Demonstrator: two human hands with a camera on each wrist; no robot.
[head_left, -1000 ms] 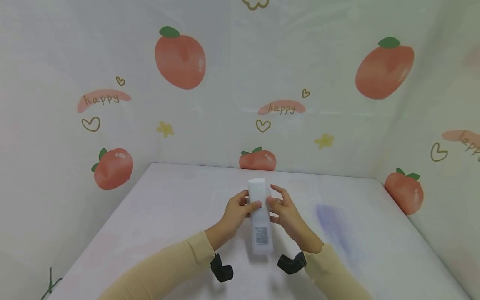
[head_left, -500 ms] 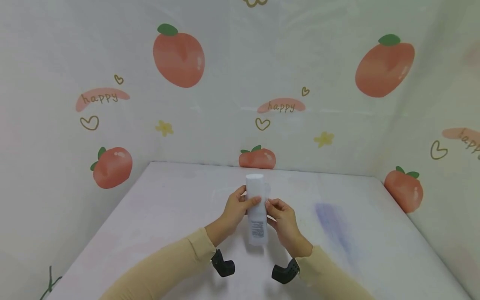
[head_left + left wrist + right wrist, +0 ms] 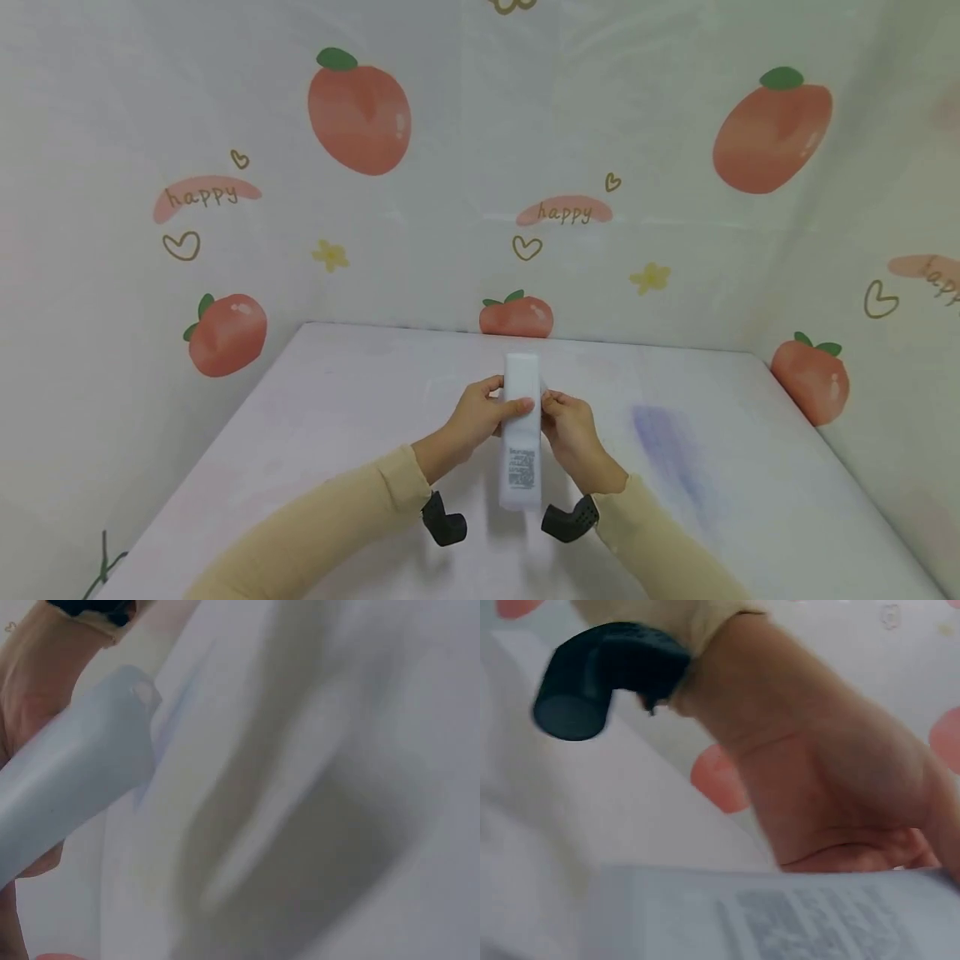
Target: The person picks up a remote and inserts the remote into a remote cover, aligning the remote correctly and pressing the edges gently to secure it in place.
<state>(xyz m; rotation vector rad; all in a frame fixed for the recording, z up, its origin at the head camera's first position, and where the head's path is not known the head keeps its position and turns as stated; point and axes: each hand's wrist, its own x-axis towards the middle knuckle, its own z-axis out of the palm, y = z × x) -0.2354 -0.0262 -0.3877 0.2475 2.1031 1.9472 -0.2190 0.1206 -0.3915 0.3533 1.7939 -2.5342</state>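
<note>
A long white package (image 3: pixel 521 433) with rounded edges and a block of grey print near its lower end stands almost upright over the table. My left hand (image 3: pixel 474 417) grips it at mid-height, thumb across the front and fingers behind. At its right side my right hand (image 3: pixel 573 429) has its fingers curled, thumb and index finger pinching at the package's edge. In the left wrist view the smooth lower end of the package (image 3: pixel 82 765) shows. The printed side of the package (image 3: pixel 795 915) fills the bottom of the right wrist view, hiding the right fingertips.
The white table (image 3: pixel 360 375) carries a bluish-purple smear (image 3: pixel 671 450) to the right. Behind it hangs a white curtain (image 3: pixel 450 167) printed with red fruit. Each wrist wears a black camera mount, the left mount (image 3: pixel 444 521) and the right mount (image 3: pixel 570 518) hanging low.
The package has turned in my hands, tilting back and then forward again, and sits slightly further right. My right hand's spread fingers have curled in at the package's right edge.
</note>
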